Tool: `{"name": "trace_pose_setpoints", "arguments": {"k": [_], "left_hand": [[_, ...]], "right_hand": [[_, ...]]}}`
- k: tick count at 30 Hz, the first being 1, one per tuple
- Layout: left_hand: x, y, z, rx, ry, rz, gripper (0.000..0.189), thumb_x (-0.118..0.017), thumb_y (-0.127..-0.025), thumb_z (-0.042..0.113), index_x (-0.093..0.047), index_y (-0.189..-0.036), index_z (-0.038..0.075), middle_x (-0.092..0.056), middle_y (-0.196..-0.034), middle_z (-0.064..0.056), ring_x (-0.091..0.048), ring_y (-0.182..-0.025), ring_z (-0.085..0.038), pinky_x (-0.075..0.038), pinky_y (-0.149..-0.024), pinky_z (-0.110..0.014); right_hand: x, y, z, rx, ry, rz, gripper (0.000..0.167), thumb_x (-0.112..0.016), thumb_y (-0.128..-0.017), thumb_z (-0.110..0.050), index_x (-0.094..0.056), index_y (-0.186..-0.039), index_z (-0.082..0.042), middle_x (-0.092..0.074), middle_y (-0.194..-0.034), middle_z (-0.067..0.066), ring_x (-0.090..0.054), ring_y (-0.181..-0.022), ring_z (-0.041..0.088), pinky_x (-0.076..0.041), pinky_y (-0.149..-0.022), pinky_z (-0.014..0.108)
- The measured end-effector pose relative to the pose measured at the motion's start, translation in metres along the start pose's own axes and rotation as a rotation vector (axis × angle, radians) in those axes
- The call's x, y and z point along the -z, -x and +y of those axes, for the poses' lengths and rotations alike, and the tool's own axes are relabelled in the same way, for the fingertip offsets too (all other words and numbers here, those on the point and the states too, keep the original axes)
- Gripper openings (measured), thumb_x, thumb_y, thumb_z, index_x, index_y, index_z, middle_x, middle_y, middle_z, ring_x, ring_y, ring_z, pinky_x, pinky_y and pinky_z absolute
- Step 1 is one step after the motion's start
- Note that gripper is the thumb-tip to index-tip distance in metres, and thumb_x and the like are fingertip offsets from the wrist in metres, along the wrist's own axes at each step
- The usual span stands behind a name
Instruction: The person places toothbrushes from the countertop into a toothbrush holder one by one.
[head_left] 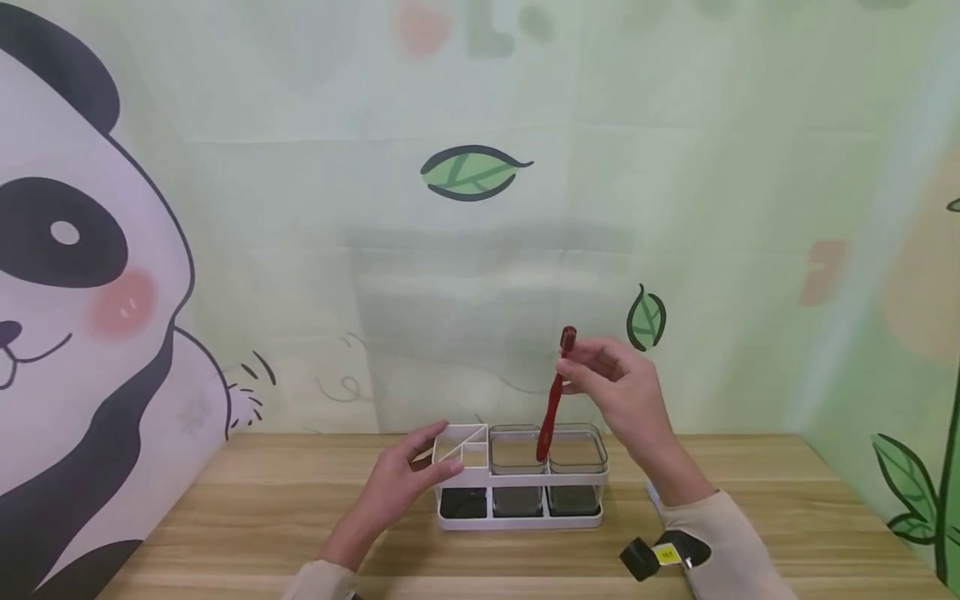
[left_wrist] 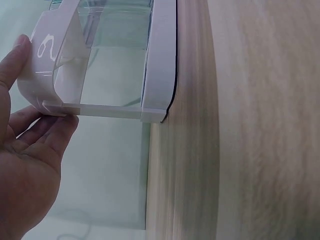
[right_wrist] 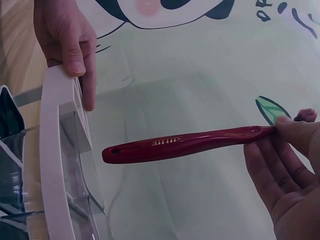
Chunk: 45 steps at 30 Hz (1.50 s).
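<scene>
A white toothbrush holder (head_left: 518,522) stands upright on the table. Its left section is split by slanted dividers, and two clear cups (head_left: 577,450) sit in its other openings. My left hand (head_left: 405,471) grips the holder's left end, thumb on the front and fingers round the side, as the left wrist view also shows. Above the cups, my right hand (head_left: 626,392) pinches a red toothbrush (right_wrist: 185,145) near its head, thumb against fingers. The toothbrush hangs slightly tilted, its handle end down near the gap between the cups; fingers partly hide its head.
The wooden table (head_left: 247,517) extends on both sides of the holder. Behind it hangs a pale green cloth (head_left: 300,208) printed with a panda and leaves. A light-coloured object (head_left: 654,498) lies partly hidden under the right forearm. A black wrist device (head_left: 640,558) sits by the right sleeve.
</scene>
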<state>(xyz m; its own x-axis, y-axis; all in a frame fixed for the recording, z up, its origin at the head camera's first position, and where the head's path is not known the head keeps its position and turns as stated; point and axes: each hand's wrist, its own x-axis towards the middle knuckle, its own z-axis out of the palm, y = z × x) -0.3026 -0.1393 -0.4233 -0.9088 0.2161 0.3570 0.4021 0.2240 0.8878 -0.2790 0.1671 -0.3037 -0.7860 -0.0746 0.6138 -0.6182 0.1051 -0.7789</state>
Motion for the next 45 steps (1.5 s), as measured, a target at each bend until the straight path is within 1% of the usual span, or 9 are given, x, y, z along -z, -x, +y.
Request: {"name": "trace_pose_setpoints", "arguments": {"k": [4,8,17,21,28,32,36,42,45], "left_hand": [[-0.002,0.000,0.000,-0.001,0.003,-0.002,0.066,-0.085,-0.093,0.013,-0.056,-0.149,-0.005,-0.055,-0.151,-0.026,-0.050,-0.141,-0.045,-0.050,-0.111,-0.046],[-0.003,-0.001,0.000,-0.001,0.011,-0.001,0.065,-0.084,-0.093,0.012,-0.056,-0.149,-0.005,-0.056,-0.151,-0.026,-0.050,-0.141,-0.045,-0.050,-0.110,-0.046],[-0.005,-0.001,0.000,0.013,0.007,0.006,0.066,-0.085,-0.093,0.014,-0.057,-0.150,-0.004,-0.055,-0.151,-0.025,-0.051,-0.142,-0.043,-0.051,-0.110,-0.046],[-0.005,-0.001,-0.001,0.017,-0.002,0.009,0.066,-0.085,-0.093,0.015,-0.057,-0.150,-0.003,-0.055,-0.152,-0.025,-0.051,-0.141,-0.043,-0.052,-0.109,-0.045],[-0.003,-0.002,-0.002,0.028,-0.021,0.013,0.069,-0.087,-0.092,0.018,-0.057,-0.150,-0.001,-0.055,-0.152,-0.025,-0.051,-0.142,-0.043,-0.051,-0.109,-0.044],[-0.002,-0.001,-0.002,0.050,-0.025,0.023,0.069,-0.088,-0.091,0.017,-0.058,-0.151,0.001,-0.056,-0.152,-0.024,-0.051,-0.142,-0.042,-0.051,-0.109,-0.045],[0.000,0.001,-0.003,0.044,-0.035,0.025,0.068,-0.087,-0.091,0.017,-0.058,-0.150,0.000,-0.057,-0.151,-0.024,-0.051,-0.141,-0.043,-0.052,-0.108,-0.045],[0.000,0.000,-0.002,0.043,-0.035,0.017,0.068,-0.088,-0.091,0.020,-0.059,-0.150,0.001,-0.056,-0.152,-0.022,-0.051,-0.142,-0.043,-0.052,-0.109,-0.046],[-0.001,-0.001,-0.001,0.050,-0.039,0.014,0.069,-0.087,-0.091,0.022,-0.058,-0.151,0.002,-0.056,-0.153,-0.021,-0.050,-0.143,-0.042,-0.051,-0.110,-0.047]], "right_hand": [[-0.007,-0.005,0.000,0.023,0.023,-0.027,0.022,-0.076,-0.099,-0.002,-0.069,-0.118,0.005,-0.074,-0.106,0.018,-0.074,-0.091,0.021,-0.066,-0.082,0.035],[-0.015,-0.008,-0.001,0.024,0.034,-0.040,0.022,-0.077,-0.098,-0.003,-0.070,-0.118,0.002,-0.075,-0.107,0.015,-0.075,-0.090,0.022,-0.067,-0.082,0.036],[-0.030,-0.016,-0.001,0.047,-0.015,-0.065,0.022,-0.076,-0.098,0.000,-0.070,-0.119,0.004,-0.076,-0.107,0.016,-0.076,-0.092,0.021,-0.067,-0.082,0.039],[-0.037,-0.020,-0.003,0.038,-0.038,-0.072,0.022,-0.076,-0.098,-0.001,-0.071,-0.118,0.003,-0.076,-0.107,0.016,-0.076,-0.091,0.023,-0.067,-0.082,0.040],[-0.053,-0.024,-0.004,0.047,-0.033,-0.078,0.020,-0.077,-0.098,-0.005,-0.072,-0.118,0.000,-0.077,-0.106,0.012,-0.076,-0.093,0.025,-0.067,-0.083,0.039],[-0.065,-0.024,0.000,0.039,-0.035,-0.101,0.020,-0.076,-0.099,-0.007,-0.072,-0.118,0.000,-0.077,-0.105,0.010,-0.075,-0.093,0.025,-0.066,-0.085,0.039],[-0.074,-0.020,0.006,0.015,-0.024,-0.116,0.020,-0.077,-0.099,-0.008,-0.072,-0.117,-0.001,-0.077,-0.104,0.009,-0.076,-0.090,0.025,-0.066,-0.087,0.040],[-0.082,-0.015,0.016,-0.011,0.004,-0.123,0.019,-0.077,-0.100,-0.011,-0.074,-0.117,-0.004,-0.078,-0.103,0.006,-0.076,-0.089,0.023,-0.065,-0.089,0.040],[-0.084,-0.013,0.021,-0.024,-0.003,-0.132,0.016,-0.076,-0.100,-0.012,-0.074,-0.115,-0.006,-0.077,-0.102,0.006,-0.076,-0.089,0.023,-0.065,-0.088,0.040]]}}
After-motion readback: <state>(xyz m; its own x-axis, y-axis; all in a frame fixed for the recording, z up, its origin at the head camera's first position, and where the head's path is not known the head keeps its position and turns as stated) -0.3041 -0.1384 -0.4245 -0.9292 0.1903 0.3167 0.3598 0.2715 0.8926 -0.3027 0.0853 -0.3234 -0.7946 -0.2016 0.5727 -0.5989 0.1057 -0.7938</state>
